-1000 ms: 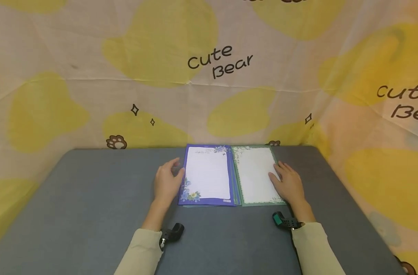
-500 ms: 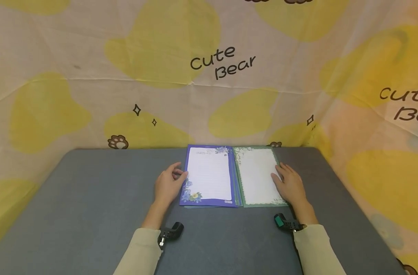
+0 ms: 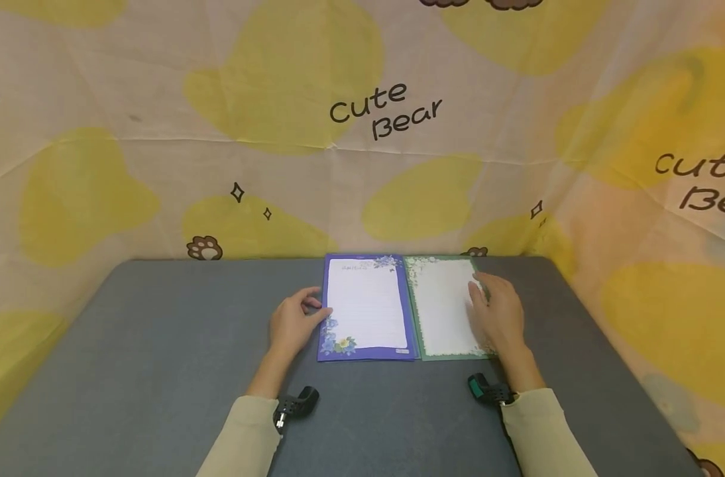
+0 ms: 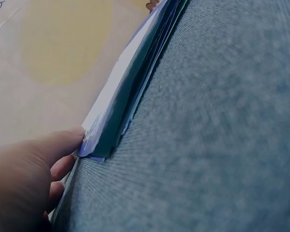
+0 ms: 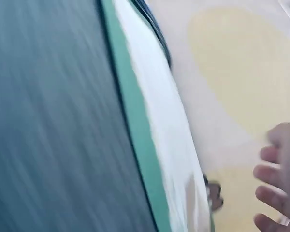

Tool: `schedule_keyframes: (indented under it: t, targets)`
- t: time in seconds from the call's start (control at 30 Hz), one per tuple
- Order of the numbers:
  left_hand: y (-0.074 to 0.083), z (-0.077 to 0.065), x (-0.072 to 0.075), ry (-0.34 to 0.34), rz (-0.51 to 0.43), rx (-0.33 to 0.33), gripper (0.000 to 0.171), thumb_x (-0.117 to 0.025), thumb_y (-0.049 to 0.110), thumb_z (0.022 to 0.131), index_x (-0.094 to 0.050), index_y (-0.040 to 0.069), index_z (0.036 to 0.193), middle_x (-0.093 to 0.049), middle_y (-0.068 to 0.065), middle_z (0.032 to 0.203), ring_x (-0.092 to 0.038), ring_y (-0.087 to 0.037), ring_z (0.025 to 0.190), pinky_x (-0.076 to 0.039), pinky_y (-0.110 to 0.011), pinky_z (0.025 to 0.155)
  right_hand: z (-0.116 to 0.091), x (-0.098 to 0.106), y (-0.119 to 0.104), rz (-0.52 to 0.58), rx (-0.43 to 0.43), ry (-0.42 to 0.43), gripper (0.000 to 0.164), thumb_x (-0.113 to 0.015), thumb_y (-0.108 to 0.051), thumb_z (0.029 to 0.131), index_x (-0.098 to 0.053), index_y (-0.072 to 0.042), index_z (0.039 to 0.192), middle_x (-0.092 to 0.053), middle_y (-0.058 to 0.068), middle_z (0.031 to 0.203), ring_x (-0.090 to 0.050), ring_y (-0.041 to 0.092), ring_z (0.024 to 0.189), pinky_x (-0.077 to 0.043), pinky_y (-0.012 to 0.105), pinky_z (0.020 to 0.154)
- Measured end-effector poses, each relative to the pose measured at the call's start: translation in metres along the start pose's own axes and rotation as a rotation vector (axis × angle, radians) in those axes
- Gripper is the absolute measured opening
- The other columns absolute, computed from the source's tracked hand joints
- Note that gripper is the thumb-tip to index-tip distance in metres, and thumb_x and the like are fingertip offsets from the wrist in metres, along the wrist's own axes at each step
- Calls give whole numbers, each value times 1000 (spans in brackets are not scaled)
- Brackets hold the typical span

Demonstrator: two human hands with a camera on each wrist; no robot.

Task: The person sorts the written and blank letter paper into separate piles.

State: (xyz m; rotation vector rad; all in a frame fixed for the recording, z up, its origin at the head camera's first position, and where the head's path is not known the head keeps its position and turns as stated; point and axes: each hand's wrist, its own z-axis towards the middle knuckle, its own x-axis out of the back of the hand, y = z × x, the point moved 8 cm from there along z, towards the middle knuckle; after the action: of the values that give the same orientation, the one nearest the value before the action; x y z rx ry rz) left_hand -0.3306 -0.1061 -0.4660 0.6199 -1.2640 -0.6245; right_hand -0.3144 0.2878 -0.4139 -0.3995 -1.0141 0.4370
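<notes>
In the head view, a purple-bordered sheet of floral letter paper (image 3: pixel 365 305) lies at the back middle of the table, on top of other sheets. My left hand (image 3: pixel 293 324) is at its left edge, with the thumb (image 4: pixel 67 143) touching the lower left part and the other fingers bent beside the edge. Right next to it lies a green-bordered sheet (image 3: pixel 443 311). Over that sheet's right side hovers my right hand (image 3: pixel 502 315), its fingers spread and apart from the paper in the right wrist view. Nothing is in its grasp.
A grey cloth covers the table (image 3: pixel 189 344). Behind it hangs a yellow-patterned curtain (image 3: pixel 291 192), close to the sheets' far edge. Each wrist carries a black strap device, such as the left one (image 3: pixel 299 401).
The purple-bordered sheet has shifted slightly right, covering edges of sheets that showed beneath it. My left thumb has moved onto its edge. My right hand has lifted off the green-bordered sheet.
</notes>
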Motion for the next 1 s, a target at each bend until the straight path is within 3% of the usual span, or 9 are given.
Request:
schedule_keyframes:
  t: [0.13,0.27,0.4,0.5,0.67,0.8,0.9,1.0]
  targets:
    - [0,-1,0,5,18,-12,45,-82,36,85,-72,14,123,-77,0,96,-63,-19,88,-45,-33,74,0,-6,-30,143,-1,-28,30,-61,-23,101,-72,-6,122,-71,19,126,-60,40,124,-46,59,104]
    - [0,-2,-2,-2,38,-3,45,-80,43,85,-73,18,122,-77,1,95,-61,-17,85,-42,-29,72,-2,-15,-64,194,58,-138,30,-63,-24,100,-71,-8,124,-71,16,127,-63,38,124,-48,57,105]
    - [1,-2,-1,-5,55,-10,44,-82,41,83,-74,19,121,-76,2,94,-59,-16,83,-41,-29,71,-5,-29,-91,128,112,-270,36,-62,-29,101,-68,-10,131,-69,14,131,-60,37,128,-48,57,107]
    - [2,-2,0,-3,67,-25,41,-83,38,83,-75,20,119,-75,2,94,-58,-16,83,-40,-29,71,-5,-41,-104,81,141,-317,39,-62,-31,100,-67,-10,133,-68,14,133,-59,37,129,-48,59,106]
    - [3,-2,2,13,82,-56,38,-85,36,81,-77,21,115,-74,4,91,-57,-15,82,-42,-30,72,-8,-65,-103,139,147,-314,39,-65,-30,99,-68,-8,131,-68,13,133,-59,36,130,-46,57,109]
    - [3,-2,0,8,92,-78,38,-86,37,79,-78,22,112,-74,5,92,-58,-14,82,-44,-31,72,-13,-85,-93,87,177,-328,45,-69,-37,95,-68,-9,130,-66,12,137,-57,35,133,-45,55,112]
    - [3,-1,-2,-9,101,-84,40,-86,41,78,-77,24,113,-74,3,105,-61,-16,87,-47,-35,76,-17,-95,-89,53,217,-367,57,-72,-43,91,-64,-9,136,-60,13,146,-50,36,140,-40,58,115]
    - [6,0,-3,-32,124,-119,49,-86,46,77,-75,24,120,-69,0,127,-63,-23,107,-51,-45,88,-21,-104,-87,24,257,-432,70,-73,-49,87,-57,-11,144,-52,12,153,-42,38,147,-35,61,118]
